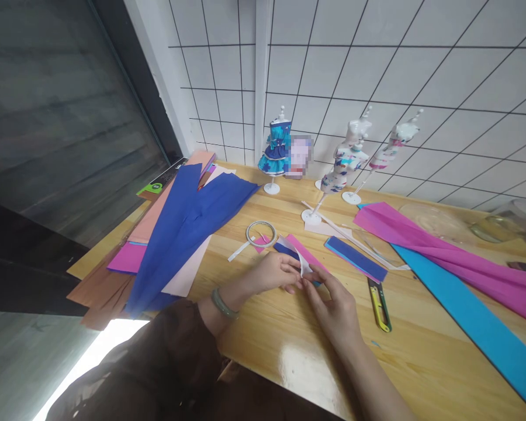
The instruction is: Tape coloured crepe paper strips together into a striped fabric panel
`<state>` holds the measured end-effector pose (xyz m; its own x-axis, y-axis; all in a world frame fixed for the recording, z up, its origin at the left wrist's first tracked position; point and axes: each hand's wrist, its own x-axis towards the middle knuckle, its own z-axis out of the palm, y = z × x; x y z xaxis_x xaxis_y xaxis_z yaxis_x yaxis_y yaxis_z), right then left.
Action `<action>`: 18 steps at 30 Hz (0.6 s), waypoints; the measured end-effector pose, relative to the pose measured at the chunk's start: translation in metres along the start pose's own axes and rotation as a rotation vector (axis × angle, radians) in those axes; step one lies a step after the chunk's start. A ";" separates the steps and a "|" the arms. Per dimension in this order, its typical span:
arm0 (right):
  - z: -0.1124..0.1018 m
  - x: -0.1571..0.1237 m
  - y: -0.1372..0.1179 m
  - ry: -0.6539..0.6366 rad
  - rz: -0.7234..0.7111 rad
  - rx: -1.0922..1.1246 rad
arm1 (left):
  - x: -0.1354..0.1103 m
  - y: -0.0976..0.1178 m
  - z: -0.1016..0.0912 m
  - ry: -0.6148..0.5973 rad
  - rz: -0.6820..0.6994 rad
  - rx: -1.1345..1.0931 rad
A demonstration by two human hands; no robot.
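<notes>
My left hand (275, 272) and my right hand (333, 305) meet at the middle of the wooden table (421, 362). Both pinch a small folded piece of crepe paper (298, 252), blue and pink with a white strip hanging from it. My left wrist wears a green bangle (222, 304). A roll of clear tape (262, 233) lies just beyond my left hand. A blue paper strip (356, 258) lies to the right of the piece, and yellow-green snips (379, 304) rest beside my right hand.
Sheets of blue (188, 228), pink and brown crepe paper pile up at the left. Long magenta (442, 251) and cyan (473, 321) sheets lie at the right. Three small dress-form mannequins (275, 149) (344, 164) (392, 149) stand by the tiled wall. Clear plastic packaging (512, 222) sits far right.
</notes>
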<state>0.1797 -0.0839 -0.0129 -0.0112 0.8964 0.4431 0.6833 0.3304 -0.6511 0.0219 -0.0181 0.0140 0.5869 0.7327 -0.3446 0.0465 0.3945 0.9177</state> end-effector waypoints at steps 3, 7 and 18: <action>-0.001 0.001 0.000 -0.014 -0.013 -0.015 | 0.000 -0.001 0.001 0.003 0.013 0.045; 0.001 0.001 0.001 -0.030 -0.001 -0.007 | 0.002 -0.003 0.001 0.005 0.016 0.065; 0.001 0.001 0.001 -0.043 0.079 0.032 | 0.000 -0.001 0.000 0.020 -0.009 0.107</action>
<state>0.1795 -0.0827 -0.0136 0.0104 0.9318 0.3629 0.6594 0.2665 -0.7030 0.0215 -0.0184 0.0133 0.5698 0.7408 -0.3556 0.1383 0.3401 0.9301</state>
